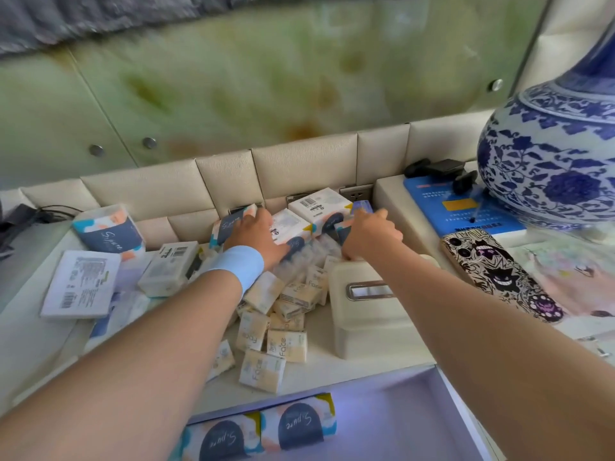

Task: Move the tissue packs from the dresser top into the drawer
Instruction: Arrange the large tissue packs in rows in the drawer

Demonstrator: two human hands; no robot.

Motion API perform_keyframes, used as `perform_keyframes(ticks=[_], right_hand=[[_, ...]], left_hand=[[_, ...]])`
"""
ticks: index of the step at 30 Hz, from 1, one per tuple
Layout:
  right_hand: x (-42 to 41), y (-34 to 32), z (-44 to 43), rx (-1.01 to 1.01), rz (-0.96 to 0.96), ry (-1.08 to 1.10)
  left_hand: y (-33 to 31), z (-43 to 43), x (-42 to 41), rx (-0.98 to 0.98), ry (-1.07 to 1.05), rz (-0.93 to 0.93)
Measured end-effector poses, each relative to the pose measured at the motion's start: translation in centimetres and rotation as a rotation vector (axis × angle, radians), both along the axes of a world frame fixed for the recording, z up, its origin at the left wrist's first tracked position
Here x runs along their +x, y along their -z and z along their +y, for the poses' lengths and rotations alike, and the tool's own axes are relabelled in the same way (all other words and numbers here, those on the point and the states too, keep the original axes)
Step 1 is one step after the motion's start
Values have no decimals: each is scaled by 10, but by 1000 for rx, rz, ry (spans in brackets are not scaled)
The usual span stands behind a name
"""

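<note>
Large tissue packs with dark blue "S.pure" labels lie across the dresser top (359, 364). My left hand (254, 236) reaches to the back and grips one of them (233, 224) against the padded wall. My right hand (369, 234) grips another large pack (346, 227) just to the right. More large packs lie at the left (108, 232) and back (316, 202). Several small cream "Face" packs (263, 369) are heaped in the middle. Two large packs (298, 424) lie in the open drawer (399, 424) at the bottom.
A cream tissue box (362, 304) stands under my right forearm. A phone in a patterned case (499, 277) lies at the right, behind it a blue booklet (432, 211) and a big blue-and-white vase (552, 154). Cables lie at the far left (30, 214).
</note>
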State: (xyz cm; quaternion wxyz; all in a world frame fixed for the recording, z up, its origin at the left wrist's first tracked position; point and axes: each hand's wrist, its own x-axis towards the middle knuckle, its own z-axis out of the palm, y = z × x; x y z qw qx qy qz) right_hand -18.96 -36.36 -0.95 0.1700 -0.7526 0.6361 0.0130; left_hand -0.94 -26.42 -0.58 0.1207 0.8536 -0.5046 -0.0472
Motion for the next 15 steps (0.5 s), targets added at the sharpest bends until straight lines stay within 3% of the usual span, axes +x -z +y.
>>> perform_keyframes(ticks=[3, 10, 15], right_hand=[[5, -10, 12, -191, 61, -46], [-4, -49, 67, -548, -43, -314], [-6, -76, 130, -431, -303, -473]], left_hand=[[-11, 18, -3, -97, -17, 7], [-34, 89, -3, -228, 9, 56], [-39, 156, -2, -256, -41, 102]])
